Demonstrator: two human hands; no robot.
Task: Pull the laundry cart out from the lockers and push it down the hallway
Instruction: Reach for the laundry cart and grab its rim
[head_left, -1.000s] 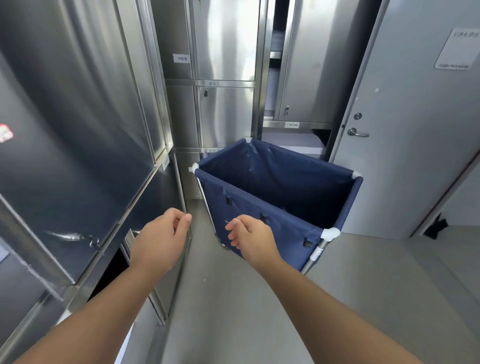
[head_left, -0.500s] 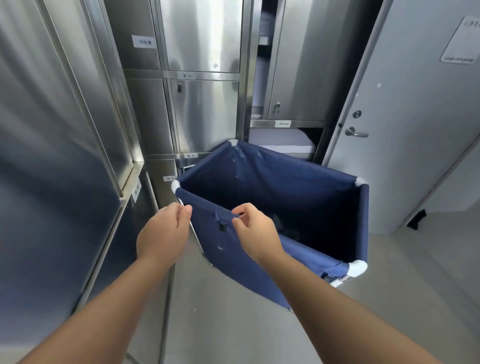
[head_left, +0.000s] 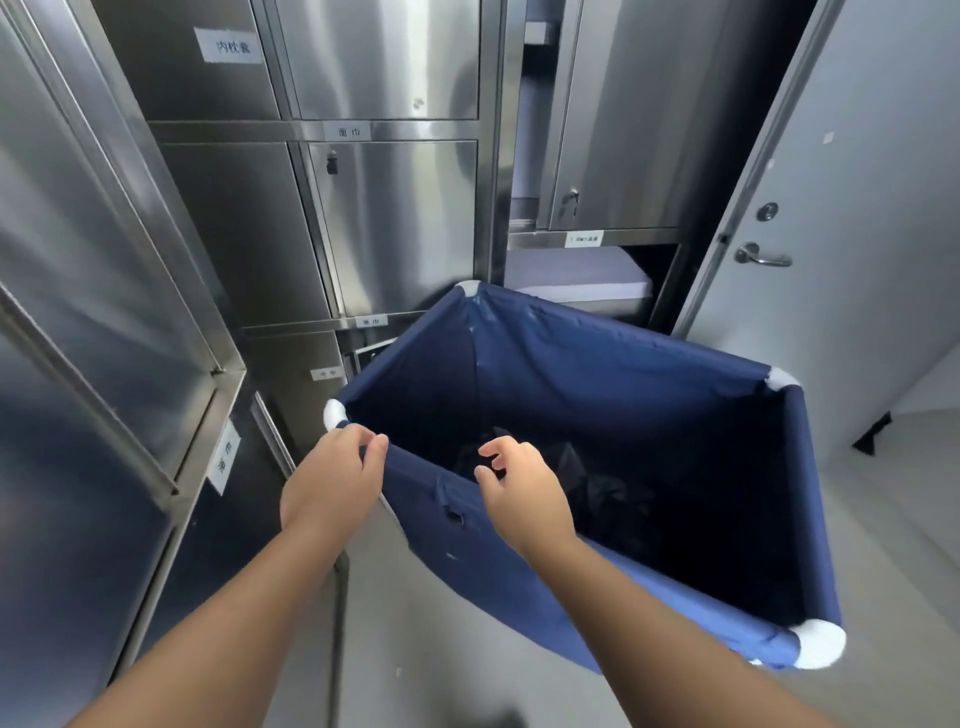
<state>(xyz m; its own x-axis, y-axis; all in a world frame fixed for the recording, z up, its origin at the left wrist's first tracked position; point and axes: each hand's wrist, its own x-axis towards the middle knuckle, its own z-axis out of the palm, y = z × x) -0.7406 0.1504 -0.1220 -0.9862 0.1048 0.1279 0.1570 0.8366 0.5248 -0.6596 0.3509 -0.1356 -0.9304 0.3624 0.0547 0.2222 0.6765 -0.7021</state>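
The laundry cart (head_left: 623, 364) is a dark blue fabric bin on a metal frame with white corner caps. It stands on the grey floor in front of the steel lockers (head_left: 395, 223), its far corner close to them. Some dark laundry (head_left: 597, 483) lies at the bottom. My left hand (head_left: 332, 483) grips the near rim right beside the near left corner cap. My right hand (head_left: 519, 493) sits on the same rim a little to the right, with its fingers curled over the edge.
A wall of steel cabinets (head_left: 104, 260) runs close along my left. A grey door (head_left: 857, 208) with a lever handle (head_left: 761, 255) stands behind the cart on the right. Folded white linen (head_left: 571, 275) lies on an open locker shelf. A black wedge (head_left: 872, 431) sits on the floor.
Both hands have reached forward from in front of the cart onto its near rim. The cart now appears closer and larger, turned with its near right corner toward me.
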